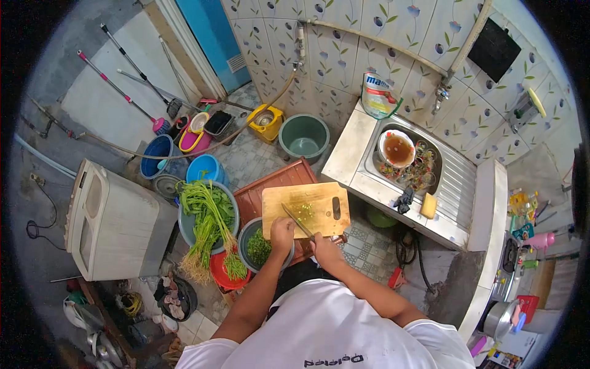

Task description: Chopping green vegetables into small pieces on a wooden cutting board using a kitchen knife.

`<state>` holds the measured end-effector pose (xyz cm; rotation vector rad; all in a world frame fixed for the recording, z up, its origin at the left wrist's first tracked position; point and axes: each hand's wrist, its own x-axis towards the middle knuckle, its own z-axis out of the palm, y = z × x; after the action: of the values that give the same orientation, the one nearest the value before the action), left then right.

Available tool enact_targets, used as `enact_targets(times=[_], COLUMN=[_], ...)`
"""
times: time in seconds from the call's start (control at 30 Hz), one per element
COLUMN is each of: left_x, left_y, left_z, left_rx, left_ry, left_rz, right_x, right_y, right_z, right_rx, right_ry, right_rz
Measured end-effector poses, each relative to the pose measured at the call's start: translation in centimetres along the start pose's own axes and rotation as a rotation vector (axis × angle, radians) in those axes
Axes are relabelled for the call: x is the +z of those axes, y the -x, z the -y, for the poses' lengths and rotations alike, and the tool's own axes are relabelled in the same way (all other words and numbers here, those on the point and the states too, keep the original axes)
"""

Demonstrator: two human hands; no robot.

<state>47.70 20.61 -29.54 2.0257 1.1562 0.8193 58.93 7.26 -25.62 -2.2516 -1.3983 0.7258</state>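
My right hand (pixel 325 249) is closed around the handle of a kitchen knife (pixel 296 219), whose blade lies over a wooden cutting board (pixel 281 196). Small chopped green pieces (pixel 305 212) are scattered beside the blade. At the board's lower left edge is my left hand (pixel 282 233), fingers curled; whether it holds anything is hidden. Just left of it, a grey bowl (pixel 244 235) contains finely chopped greens (pixel 259 246). Farther left, long leafy stalks with roots (pixel 214 212) overhang a grey basin (pixel 184 217). A red bowl (pixel 219 272) with cut green stems (pixel 235 268) stands below them.
A reddish-brown low table (pixel 258 184) is under the board. Behind it stand a green-grey tub (pixel 304 136), a blue bucket (pixel 203 168) and a yellow container (pixel 267 122). The steel sink (pixel 442 177) at right holds a bowl of brown liquid (pixel 397 148). A washing machine (pixel 120 221) is at left.
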Motion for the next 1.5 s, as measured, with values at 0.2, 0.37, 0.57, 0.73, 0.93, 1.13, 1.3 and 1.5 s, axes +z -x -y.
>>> enact_targets(times=[0.2,0.37,0.57,0.73,0.93,1.13,1.3,1.5], left_x=[-0.1,0.1,0.1,0.6,0.5,0.3,-0.2,-0.6], left_y=[0.0,0.0,0.2,0.4,0.5,1.0,0.6,0.7], left_z=[0.2,-0.5,-0.3,-0.1,-1.2,0.2,-1.1,-1.3], left_rx=[0.022,-0.002,0.005,0.011,-0.057,0.01,-0.165,-0.087], left_ry=[-0.069,-0.042,-0.127,-0.104,-0.045,0.009,0.135,0.021], left_rz=[0.037,0.018,0.006,-0.056,-0.059,-0.063,-0.069,0.002], right_x=[-1.7,-1.0,-0.5,-1.9,-1.6,-2.7,-4.7,-3.3], right_y=[2.7,1.3,0.5,1.7,-0.2,-1.2,-0.2,0.4], right_z=[-2.0,-1.2,-0.7,-1.2,-1.1,0.3,1.3,0.4], right_rx=[0.061,0.074,0.011,0.104,0.056,0.03,0.031,-0.005], right_ry=[0.055,0.08,0.081,0.1,0.101,-0.12,-0.128,-0.157], right_rz=[0.105,0.11,0.055,0.145,0.084,0.112,0.149,0.122])
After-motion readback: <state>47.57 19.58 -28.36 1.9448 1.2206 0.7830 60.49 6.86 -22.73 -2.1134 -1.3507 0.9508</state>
